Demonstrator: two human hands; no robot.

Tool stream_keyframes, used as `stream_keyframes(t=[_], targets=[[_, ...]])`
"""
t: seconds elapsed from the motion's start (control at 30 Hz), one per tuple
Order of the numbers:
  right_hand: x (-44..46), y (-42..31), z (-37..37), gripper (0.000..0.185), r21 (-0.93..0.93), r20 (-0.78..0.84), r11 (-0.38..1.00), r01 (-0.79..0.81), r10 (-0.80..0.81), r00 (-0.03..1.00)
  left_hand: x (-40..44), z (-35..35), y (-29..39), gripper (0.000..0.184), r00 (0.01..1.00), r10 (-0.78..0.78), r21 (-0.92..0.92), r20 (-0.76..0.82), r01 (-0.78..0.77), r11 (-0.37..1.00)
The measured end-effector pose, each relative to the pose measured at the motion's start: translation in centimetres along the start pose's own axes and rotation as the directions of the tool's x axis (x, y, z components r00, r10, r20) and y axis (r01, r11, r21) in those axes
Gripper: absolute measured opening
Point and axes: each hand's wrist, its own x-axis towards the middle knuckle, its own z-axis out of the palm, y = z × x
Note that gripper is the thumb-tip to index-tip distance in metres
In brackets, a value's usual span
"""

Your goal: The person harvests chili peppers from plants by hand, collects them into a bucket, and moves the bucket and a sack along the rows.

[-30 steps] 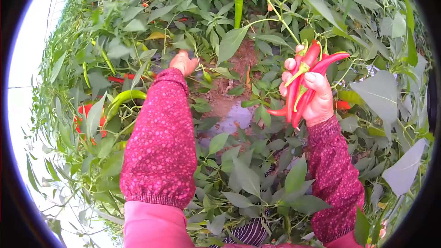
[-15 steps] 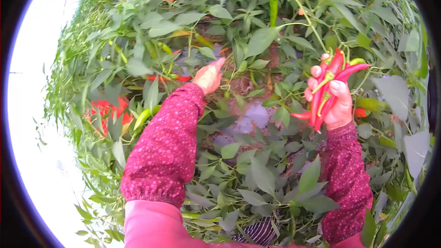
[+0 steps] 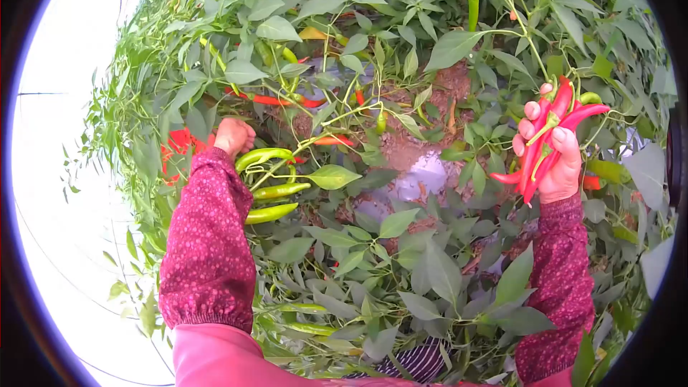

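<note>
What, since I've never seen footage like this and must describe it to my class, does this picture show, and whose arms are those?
There's no machine here. The camera is worn on a person's head, looking forward and down, so those are the wearer's own arms, in patterned sleeves. The right hand grips a bunch of red chili peppers. The left hand has its fingers curled, beside some green chili peppers; I can't tell whether it holds anything. Instead of a tabletop, you see leafy pepper plants, with brown soil showing through a gap.
</note>
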Motion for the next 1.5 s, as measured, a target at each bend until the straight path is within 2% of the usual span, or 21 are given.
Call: stream_keyframes(t=[0.07,0.1,0.17,0.3,0.37,0.43,0.47,0.5,0.53,0.57,0.63,0.67,0.7,0.77,0.83,0.9,1.1,1.13,1.17,1.37,1.5], targets=[[-0.1,0.0,-0.2,0.06,0.0,-0.005,1.0,0.002,-0.002,1.0,0.4,0.8,-1.4,0.023,0.998,-0.057,-0.378,-0.04,0.038,0.925],[-0.1,0.0,-0.2,0.06,-0.004,-0.003,1.0,-0.001,0.001,1.0,-0.2,1.1,-0.8,0.023,0.997,-0.059,-0.383,-0.04,0.04,0.923],[-0.1,-0.1,-0.1,0.06,-0.033,-0.016,0.999,0.001,-0.002,1.0,-1.7,1.8,1.9,0.029,0.985,0.112,-0.677,-0.134,-0.174,0.715],[-0.1,0.0,-0.3,0.061,-0.045,0.0,0.999,-0.009,0.009,1.0,0.4,1.4,0.4,0.041,0.98,0.173,-0.696,-0.094,-0.189,0.693],[-0.1,0.1,-0.4,0.061,-0.042,-0.01,0.999,0.008,-0.008,1.0,5.2,1.0,-5.2,0.046,0.997,-0.074,-0.5,-0.003,0.062,0.864],[-0.1,0.0,-0.6,0.061,-0.042,-0.003,0.999,0.019,-0.019,1.0,4.9,0.9,-8.0,0.037,0.988,-0.094,-0.259,-0.12,0.06,0.964],[-0.1,-0.1,-0.6,0.061,-0.044,0.005,0.999,0.025,-0.025,1.0,5.8,0.4,-9.3,0.037,0.988,-0.094,-0.26,-0.119,0.061,0.964],[-0.1,-0.2,-0.6,0.061,-0.046,0.003,0.999,0.022,-0.022,1.0,7.9,0.0,-11.8,0.034,0.975,-0.009,-0.045,-0.221,-0.001,0.999],[-0.1,-0.4,-0.7,0.061,-0.058,0.008,0.998,0.024,-0.024,1.0,9.2,0.2,-13.2,0.033,0.95,0.096,0.177,-0.298,-0.043,0.983],[-0.2,-0.4,-0.7,0.061,-0.069,0.013,0.997,0.026,-0.025,1.0,9.3,0.4,-12.8,0.033,0.952,0.092,0.176,-0.291,-0.041,0.984],[0.0,-0.4,-0.9,0.061,-0.088,0.024,0.996,0.016,-0.014,1.0,7.7,0.1,-10.6,0.034,0.907,0.062,0.133,-0.416,-0.007,0.991],[0.0,-0.3,-0.9,0.061,-0.106,0.036,0.994,0.023,-0.019,0.999,5.3,-0.2,-8.0,0.036,0.914,0.124,0.35,-0.386,0.021,0.936],[0.0,-0.2,-1.0,0.061,-0.123,0.048,0.992,0.029,-0.024,0.999,4.6,-0.1,-7.3,0.036,0.916,0.119,0.35,-0.384,0.025,0.937],[0.1,-0.1,-1.0,0.061,-0.127,0.053,0.991,0.033,-0.026,0.998,4.4,0.1,-6.8,0.036,0.954,0.123,0.538,-0.273,0.045,0.842],[0.2,-0.2,-1.2,0.061,-0.136,0.041,0.989,0.065,-0.06,0.997,4.9,0.7,-7.5,0.036,0.963,0.126,0.566,-0.238,0.032,0.824],[0.2,-0.3,-1.5,0.061,-0.132,0.038,0.989,0.069,-0.065,0.997,4.7,1.6,-8.1,0.037,0.995,0.1,0.644,-0.009,-0.07,0.762],[0.1,-0.5,-1.4,0.061,-0.126,0.043,0.991,0.042,-0.037,0.998,4.3,4.8,-11.4,0.03,0.967,0.051,0.456,0.25,-0.164,0.875],[0.2,-0.4,-1.2,0.061,-0.123,0.045,0.991,0.043,-0.037,0.998,3.9,5.0,-11.9,0.031,0.962,0.07,0.361,0.263,-0.166,0.918],[0.2,-0.4,-1.0,0.061,-0.112,0.029,0.993,0.036,-0.033,0.999,3.8,5.0,-12.2,0.032,0.957,0.066,0.364,0.282,-0.17,0.916],[0.0,1.4,1.2,0.062,-0.037,0.002,0.994,-0.107,0.107,0.994,1.6,4.9,-9.1,0.024,0.99,0.01,0.507,0.144,-0.082,0.858],[-0.4,2.2,3.2,0.064,0.106,-0.031,0.962,-0.251,0.255,0.966,-0.3,4.3,-6.5,0.029,0.99,0.087,0.664,0.112,-0.14,0.735]])
